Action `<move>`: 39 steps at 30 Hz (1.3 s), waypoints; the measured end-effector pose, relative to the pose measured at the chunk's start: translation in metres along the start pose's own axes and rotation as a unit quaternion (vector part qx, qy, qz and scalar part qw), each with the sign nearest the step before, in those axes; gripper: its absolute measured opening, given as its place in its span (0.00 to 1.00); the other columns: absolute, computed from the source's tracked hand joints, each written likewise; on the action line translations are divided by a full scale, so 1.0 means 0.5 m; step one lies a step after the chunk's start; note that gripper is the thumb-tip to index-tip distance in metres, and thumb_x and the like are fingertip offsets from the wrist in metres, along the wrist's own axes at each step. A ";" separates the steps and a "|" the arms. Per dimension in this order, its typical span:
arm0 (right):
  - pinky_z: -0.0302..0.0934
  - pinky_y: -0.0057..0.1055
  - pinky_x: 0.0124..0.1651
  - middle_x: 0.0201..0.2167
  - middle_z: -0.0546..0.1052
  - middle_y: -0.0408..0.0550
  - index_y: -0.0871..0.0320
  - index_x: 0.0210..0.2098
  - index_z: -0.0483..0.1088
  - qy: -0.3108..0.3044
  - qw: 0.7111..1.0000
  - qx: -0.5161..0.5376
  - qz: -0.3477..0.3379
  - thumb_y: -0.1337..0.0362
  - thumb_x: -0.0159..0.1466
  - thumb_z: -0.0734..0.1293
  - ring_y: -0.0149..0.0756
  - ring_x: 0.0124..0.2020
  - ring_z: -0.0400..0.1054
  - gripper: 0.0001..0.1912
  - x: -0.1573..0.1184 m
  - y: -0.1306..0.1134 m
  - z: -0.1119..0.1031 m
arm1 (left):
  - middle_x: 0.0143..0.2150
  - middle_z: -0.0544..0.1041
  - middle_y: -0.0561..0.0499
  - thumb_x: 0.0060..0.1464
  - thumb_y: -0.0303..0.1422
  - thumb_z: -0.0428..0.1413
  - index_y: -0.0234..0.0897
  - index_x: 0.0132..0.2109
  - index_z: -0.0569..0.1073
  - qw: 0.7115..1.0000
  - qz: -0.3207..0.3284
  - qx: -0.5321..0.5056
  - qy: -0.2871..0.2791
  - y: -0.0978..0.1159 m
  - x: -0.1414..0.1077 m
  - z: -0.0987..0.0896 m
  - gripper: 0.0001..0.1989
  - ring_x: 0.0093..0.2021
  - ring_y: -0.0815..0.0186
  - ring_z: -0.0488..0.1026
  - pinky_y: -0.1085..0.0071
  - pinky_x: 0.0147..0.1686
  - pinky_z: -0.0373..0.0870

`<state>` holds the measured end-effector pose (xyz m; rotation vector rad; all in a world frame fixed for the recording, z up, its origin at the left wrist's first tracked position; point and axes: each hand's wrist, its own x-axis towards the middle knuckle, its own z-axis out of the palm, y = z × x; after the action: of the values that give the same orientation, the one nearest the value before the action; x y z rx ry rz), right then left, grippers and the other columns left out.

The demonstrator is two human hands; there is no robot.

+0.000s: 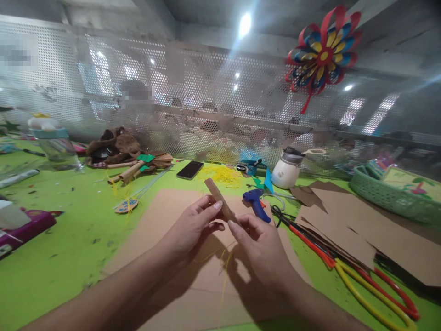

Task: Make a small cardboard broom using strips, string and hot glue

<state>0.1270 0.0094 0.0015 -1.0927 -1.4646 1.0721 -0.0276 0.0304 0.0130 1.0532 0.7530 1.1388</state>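
Between my two hands is a narrow brown cardboard strip point(220, 198), slanting from upper left to lower right above the work surface. My left hand point(193, 225) pinches its middle with thumb and fingers. Its lower right end is gripped by my right hand point(262, 243), the thumb on the near side. Below them lies a large sheet of brown cardboard point(155, 262). Thin yellow strands point(225, 264) show under my hands; whether they are attached to the strip I cannot tell. Just beyond my right hand rests a blue glue gun point(257, 202).
Scissors point(330, 259) with red and yellow handles lie at right beside stacked cardboard point(337, 230) and a green basket point(389, 193). Further back are a phone point(189, 169), yellow shreds point(223, 176) and a white jug point(288, 171). A purple tape dispenser point(29, 230) stands at left.
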 end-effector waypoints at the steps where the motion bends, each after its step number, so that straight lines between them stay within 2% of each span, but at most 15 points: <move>1: 0.62 0.36 0.38 0.30 0.78 0.49 0.60 0.32 0.73 0.002 1.000 0.003 -0.002 0.54 0.61 0.67 0.38 0.33 0.69 0.14 0.000 0.000 -0.001 | 0.38 0.76 0.50 0.56 0.34 0.59 0.36 0.40 0.73 1.000 -0.002 -0.012 0.000 -0.002 0.001 -0.002 0.07 0.38 0.68 0.70 0.72 0.38 0.66; 6: 0.61 0.34 0.36 0.28 0.78 0.48 0.60 0.31 0.73 0.011 1.000 -0.002 -0.027 0.56 0.60 0.67 0.37 0.31 0.68 0.13 0.000 0.008 -0.001 | 0.35 0.76 0.49 0.55 0.33 0.59 0.34 0.37 0.73 0.998 -0.023 -0.060 0.003 -0.007 0.006 -0.005 0.06 0.36 0.66 0.71 0.70 0.38 0.68; 10: 0.62 0.34 0.36 0.28 0.77 0.48 0.60 0.31 0.73 0.013 0.999 -0.010 -0.029 0.56 0.61 0.67 0.37 0.31 0.68 0.13 0.003 0.019 -0.002 | 0.36 0.76 0.50 0.52 0.33 0.63 0.35 0.39 0.73 0.997 -0.043 -0.068 -0.004 -0.008 0.005 -0.004 0.09 0.38 0.66 0.72 0.70 0.39 0.67; 14: 0.61 0.33 0.35 0.27 0.77 0.48 0.60 0.30 0.73 0.012 1.000 -0.013 -0.024 0.55 0.61 0.67 0.37 0.30 0.68 0.13 0.002 0.021 -0.004 | 0.37 0.75 0.50 0.49 0.32 0.65 0.35 0.38 0.73 0.998 -0.032 -0.047 -0.006 -0.015 0.004 -0.002 0.11 0.40 0.65 0.72 0.68 0.41 0.66; 19: 0.60 0.33 0.34 0.27 0.76 0.49 0.60 0.29 0.73 0.000 0.999 -0.027 -0.018 0.56 0.61 0.66 0.37 0.30 0.67 0.13 0.001 0.019 -0.006 | 0.35 0.74 0.52 0.44 0.29 0.67 0.36 0.37 0.72 0.999 -0.027 -0.035 0.011 -0.023 0.003 0.006 0.13 0.38 0.65 0.71 0.66 0.42 0.66; 24: 0.60 0.34 0.34 0.28 0.77 0.49 0.60 0.31 0.73 -0.009 0.999 -0.029 -0.019 0.54 0.62 0.66 0.38 0.30 0.67 0.14 0.001 0.024 -0.005 | 0.35 0.75 0.50 0.46 0.30 0.66 0.35 0.36 0.72 0.999 -0.028 -0.036 0.023 -0.028 0.005 0.005 0.11 0.38 0.65 0.71 0.66 0.43 0.66; 33: 0.59 0.33 0.34 0.28 0.75 0.48 0.62 0.33 0.74 -0.033 0.999 -0.023 0.006 0.56 0.62 0.65 0.36 0.31 0.66 0.14 -0.004 0.029 -0.004 | 0.29 0.74 0.53 0.43 0.30 0.67 0.33 0.33 0.73 0.997 -0.030 -0.032 0.064 -0.025 0.010 -0.003 0.12 0.31 0.69 0.69 0.72 0.36 0.65; 39: 0.58 0.31 0.32 0.26 0.73 0.47 0.62 0.30 0.71 -0.036 0.998 0.003 0.041 0.55 0.61 0.66 0.34 0.28 0.64 0.14 -0.006 0.036 -0.004 | 0.29 0.75 0.51 0.39 0.31 0.69 0.33 0.35 0.75 0.994 -0.058 -0.057 0.074 -0.025 0.015 -0.007 0.15 0.30 0.68 0.70 0.70 0.35 0.66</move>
<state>0.1311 0.0105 -0.0164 -1.1290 -1.4841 1.1837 -0.0243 0.0375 0.0003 0.8268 0.8444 1.1544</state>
